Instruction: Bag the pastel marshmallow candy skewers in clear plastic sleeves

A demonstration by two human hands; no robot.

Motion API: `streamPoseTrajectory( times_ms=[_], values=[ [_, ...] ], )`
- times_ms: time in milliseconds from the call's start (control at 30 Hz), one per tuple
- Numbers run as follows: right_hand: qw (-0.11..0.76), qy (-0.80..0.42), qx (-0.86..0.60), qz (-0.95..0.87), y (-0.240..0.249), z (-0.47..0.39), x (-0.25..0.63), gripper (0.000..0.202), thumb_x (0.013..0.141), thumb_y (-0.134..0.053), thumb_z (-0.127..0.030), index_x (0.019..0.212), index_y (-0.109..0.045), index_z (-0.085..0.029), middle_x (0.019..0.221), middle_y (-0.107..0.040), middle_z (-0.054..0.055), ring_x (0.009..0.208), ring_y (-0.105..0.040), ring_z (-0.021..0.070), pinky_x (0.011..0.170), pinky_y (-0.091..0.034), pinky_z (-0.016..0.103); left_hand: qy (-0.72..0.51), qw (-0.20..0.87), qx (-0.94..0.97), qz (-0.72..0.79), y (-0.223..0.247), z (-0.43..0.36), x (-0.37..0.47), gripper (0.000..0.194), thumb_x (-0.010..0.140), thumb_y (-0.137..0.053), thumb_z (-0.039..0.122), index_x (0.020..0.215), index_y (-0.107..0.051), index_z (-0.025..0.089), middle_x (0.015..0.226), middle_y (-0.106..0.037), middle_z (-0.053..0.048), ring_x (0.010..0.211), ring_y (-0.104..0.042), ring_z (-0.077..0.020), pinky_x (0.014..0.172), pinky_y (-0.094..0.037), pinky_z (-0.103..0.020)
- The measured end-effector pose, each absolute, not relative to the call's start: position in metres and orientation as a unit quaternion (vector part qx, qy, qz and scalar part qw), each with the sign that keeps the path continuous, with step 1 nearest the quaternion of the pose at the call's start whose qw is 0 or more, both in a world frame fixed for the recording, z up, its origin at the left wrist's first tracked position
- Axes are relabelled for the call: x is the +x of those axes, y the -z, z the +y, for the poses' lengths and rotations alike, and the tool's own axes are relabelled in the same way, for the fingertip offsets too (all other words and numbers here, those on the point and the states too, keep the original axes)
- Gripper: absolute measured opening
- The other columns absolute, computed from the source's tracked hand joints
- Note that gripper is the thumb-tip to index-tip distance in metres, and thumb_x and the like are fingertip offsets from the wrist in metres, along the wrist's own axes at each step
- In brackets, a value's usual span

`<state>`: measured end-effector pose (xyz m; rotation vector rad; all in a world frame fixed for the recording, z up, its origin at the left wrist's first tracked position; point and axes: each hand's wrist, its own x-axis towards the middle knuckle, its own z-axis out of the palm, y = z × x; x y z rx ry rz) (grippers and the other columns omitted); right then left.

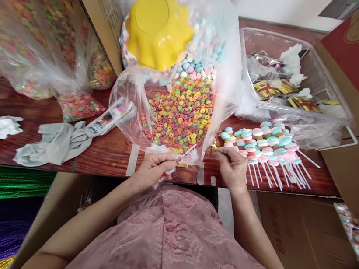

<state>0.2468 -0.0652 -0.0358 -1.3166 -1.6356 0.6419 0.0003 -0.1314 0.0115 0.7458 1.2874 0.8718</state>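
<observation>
My left hand (pixel 151 169) is closed around a candy skewer (pixel 168 172). Its white stick points up and to the right past my fingertips, while pastel candies show below them, partly covered by the hand. To the right, my right hand (pixel 232 164) pinches a small shiny gold strip (pixel 214 146) between thumb and fingers. Just beyond that hand lies a pile of finished-looking candy skewers (pixel 273 142), pink, blue and white, with their white sticks toward me. In front of both hands, ring-shaped gummies (pixel 185 115) in several colours spread over an open plastic bag (pixel 122 129).
A yellow scalloped bowl (pixel 158 30) sits upside down on pastel candies (pixel 193 69). At the back right stands a clear plastic bin (pixel 324 65) holding packets. Grey gloves (pixel 52 142) lie left on the table, near bagged gummies (pixel 80 106) and a cardboard box (pixel 97 4).
</observation>
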Motion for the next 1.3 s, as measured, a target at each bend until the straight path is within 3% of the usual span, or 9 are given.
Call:
streamPoseTrajectory(
  times_ms=[133, 300, 600, 767, 833, 933, 1100, 1200, 1300],
  values=[
    [0.455, -0.193, -0.523, -0.694, 0.028, -0.064, 0.243, 0.008, 0.085, -0.058, -0.022, 0.086, -0.066, -0.021, 0.079, -0.067, 0.001, 0.074, -0.061, 0.0160, 0.070, -0.048, 0.030, -0.390, 0.659, 0.315, 0.561, -0.011, -0.134, -0.004, 0.038, 0.068, -0.075, 0.044, 0.090, -0.074, 0.013, 0.051, -0.059, 0.002, 0.035, -0.040, -0.0038, 0.033, -0.026, -0.015],
    [0.434, -0.163, -0.492, -0.737, 0.020, -0.067, 0.239, 0.011, 0.089, -0.055, -0.020, 0.083, -0.064, -0.021, 0.077, -0.065, 0.002, 0.073, -0.060, 0.0168, 0.069, -0.048, 0.032, -0.412, 0.705, 0.282, 0.504, -0.019, -0.129, 0.002, 0.035, 0.062, -0.081, 0.039, 0.082, -0.072, 0.012, 0.061, -0.066, -0.003, 0.044, -0.053, -0.0069, 0.039, -0.036, -0.016],
    [0.426, -0.074, -0.420, -0.798, 0.017, -0.089, 0.237, 0.016, 0.089, -0.055, -0.016, 0.094, -0.068, -0.025, 0.087, -0.071, 0.005, 0.083, -0.065, 0.0204, 0.077, -0.053, 0.038, -0.377, 0.796, 0.282, 0.380, -0.025, -0.100, 0.042, 0.029, 0.062, -0.081, 0.033, 0.076, -0.071, 0.011, 0.071, -0.068, -0.004, 0.048, -0.051, -0.0051, 0.044, -0.043, -0.019],
    [0.390, -0.070, -0.468, -0.790, 0.024, -0.081, 0.255, 0.018, 0.090, -0.055, -0.018, 0.092, -0.072, -0.022, 0.095, -0.071, 0.009, 0.091, -0.064, 0.0231, 0.083, -0.052, 0.042, -0.379, 0.746, 0.342, 0.427, -0.012, -0.104, 0.037, 0.025, 0.069, -0.075, 0.035, 0.076, -0.068, 0.012, 0.058, -0.056, 0.002, 0.042, -0.040, -0.0039, 0.040, -0.031, -0.017],
    [0.421, -0.121, -0.466, -0.769, 0.018, -0.079, 0.256, 0.016, 0.090, -0.057, -0.020, 0.093, -0.073, -0.022, 0.099, -0.071, 0.009, 0.094, -0.065, 0.0228, 0.087, -0.051, 0.042, -0.367, 0.695, 0.429, 0.445, -0.010, -0.110, 0.030, 0.021, 0.076, -0.070, 0.035, 0.076, -0.068, 0.014, 0.055, -0.051, 0.004, 0.043, -0.038, -0.0042, 0.042, -0.028, -0.018],
    [0.436, -0.309, -0.400, -0.745, 0.001, -0.075, 0.246, 0.013, 0.090, -0.060, -0.026, 0.091, -0.073, -0.023, 0.097, -0.072, 0.006, 0.095, -0.066, 0.0204, 0.087, -0.052, 0.038, -0.341, 0.603, 0.592, 0.412, -0.016, -0.118, 0.021, 0.020, 0.082, -0.063, 0.031, 0.073, -0.069, 0.015, 0.064, -0.057, -0.001, 0.057, -0.049, -0.0090, 0.057, -0.040, -0.023],
    [0.229, -0.607, -0.271, -0.711, -0.015, -0.069, 0.217, 0.023, 0.089, -0.062, -0.040, 0.086, -0.073, -0.019, 0.078, -0.070, 0.001, 0.069, -0.063, 0.0135, 0.061, -0.050, 0.025, -0.311, 0.533, 0.685, 0.387, -0.032, -0.128, 0.015, 0.024, 0.089, -0.053, 0.029, 0.077, -0.070, 0.017, 0.077, -0.067, -0.006, 0.073, -0.058, -0.0156, 0.073, -0.045, -0.028],
    [0.173, -0.671, -0.267, -0.670, -0.013, -0.068, 0.207, 0.027, 0.087, -0.062, -0.042, 0.079, -0.070, -0.018, 0.063, -0.062, -0.002, 0.052, -0.052, 0.0097, 0.047, -0.039, 0.021, -0.322, 0.528, 0.680, 0.395, -0.033, -0.135, 0.010, 0.025, 0.091, -0.052, 0.028, 0.079, -0.071, 0.017, 0.078, -0.067, -0.007, 0.074, -0.059, -0.0160, 0.072, -0.044, -0.028],
    [0.177, -0.655, -0.283, -0.678, -0.009, -0.067, 0.201, 0.028, 0.086, -0.064, -0.041, 0.070, -0.065, -0.018, 0.060, -0.059, -0.002, 0.052, -0.050, 0.0099, 0.047, -0.038, 0.022, -0.338, 0.527, 0.653, 0.426, -0.028, -0.140, 0.004, 0.023, 0.089, -0.056, 0.029, 0.078, -0.072, 0.017, 0.078, -0.067, -0.006, 0.074, -0.059, -0.0160, 0.073, -0.045, -0.028]
  ],
)
